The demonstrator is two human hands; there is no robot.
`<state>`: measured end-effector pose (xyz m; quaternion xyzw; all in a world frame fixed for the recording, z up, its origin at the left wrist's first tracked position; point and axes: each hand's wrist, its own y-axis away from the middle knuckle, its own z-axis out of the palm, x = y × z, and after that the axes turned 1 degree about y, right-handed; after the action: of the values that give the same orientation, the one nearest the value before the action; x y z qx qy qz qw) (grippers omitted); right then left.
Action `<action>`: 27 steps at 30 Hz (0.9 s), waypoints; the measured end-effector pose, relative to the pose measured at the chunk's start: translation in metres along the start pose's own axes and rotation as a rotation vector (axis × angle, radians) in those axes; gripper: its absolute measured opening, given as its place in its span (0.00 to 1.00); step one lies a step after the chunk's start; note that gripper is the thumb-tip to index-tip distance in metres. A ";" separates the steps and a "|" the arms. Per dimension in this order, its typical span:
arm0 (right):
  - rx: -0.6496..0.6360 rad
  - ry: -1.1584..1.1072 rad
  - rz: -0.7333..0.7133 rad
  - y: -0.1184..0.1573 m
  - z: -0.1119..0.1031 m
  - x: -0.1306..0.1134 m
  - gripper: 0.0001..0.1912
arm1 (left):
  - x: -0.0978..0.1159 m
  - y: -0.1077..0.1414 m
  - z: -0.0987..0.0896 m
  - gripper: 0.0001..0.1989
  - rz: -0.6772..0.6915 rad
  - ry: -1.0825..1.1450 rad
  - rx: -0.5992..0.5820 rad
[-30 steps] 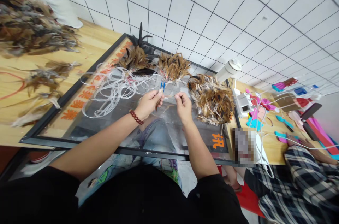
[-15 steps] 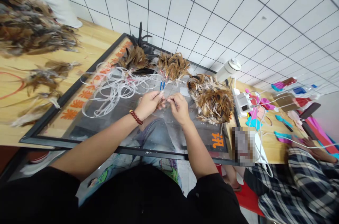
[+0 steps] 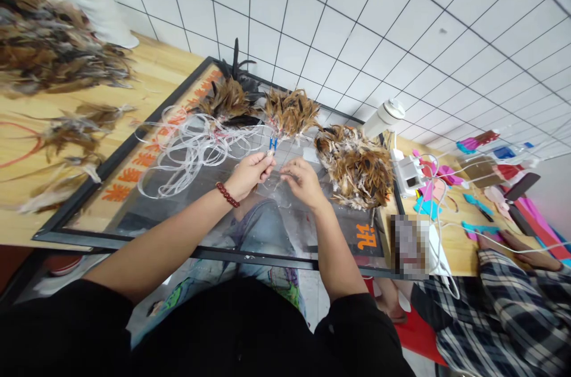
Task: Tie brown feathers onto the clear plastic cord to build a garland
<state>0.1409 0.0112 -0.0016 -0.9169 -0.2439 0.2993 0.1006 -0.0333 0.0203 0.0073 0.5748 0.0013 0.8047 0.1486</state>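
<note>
My left hand (image 3: 254, 173), with a beaded bracelet (image 3: 227, 194) at its wrist, is closed in a pinch over the clear-topped table (image 3: 191, 225). Whatever it grips is too small to make out. Just to its right, my right hand (image 3: 304, 182) has its fingers curled together around something thin that I cannot identify. A small blue tool (image 3: 273, 144) lies beyond my left fingertips. Behind it sits a bunch of brown feathers (image 3: 292, 110). Loose coils of translucent white strip (image 3: 196, 148) lie left of my hands, and a larger feather pile (image 3: 361, 169) lies to the right.
More feathers (image 3: 53, 44) and a white spool (image 3: 96, 8) occupy the left tabletop. Darker feathers (image 3: 232, 94) lie at the back. Toward the right stand a white bottle (image 3: 386, 117) and a power strip (image 3: 408, 172) with cables. A co-worker in a plaid sleeve (image 3: 504, 288) handles coloured pieces.
My hands have drawn slightly apart, and my right fingers have shifted and turned a little. The co-worker's hands have moved to the left over the coloured pieces.
</note>
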 end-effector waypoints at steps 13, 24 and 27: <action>0.332 -0.805 0.358 -0.058 0.036 0.016 0.12 | -0.007 -0.056 -0.005 0.10 0.200 0.146 0.170; 0.599 -0.913 0.436 -0.068 0.053 0.014 0.14 | -0.015 -0.074 0.005 0.12 0.235 0.066 0.163; 0.550 -0.886 0.387 -0.068 0.055 0.010 0.13 | -0.017 -0.073 0.005 0.14 0.248 -0.004 0.148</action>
<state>0.0880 0.0771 -0.0281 -0.6716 -0.0027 0.7218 0.1673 -0.0064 0.0849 -0.0193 0.5815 -0.0108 0.8135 0.0054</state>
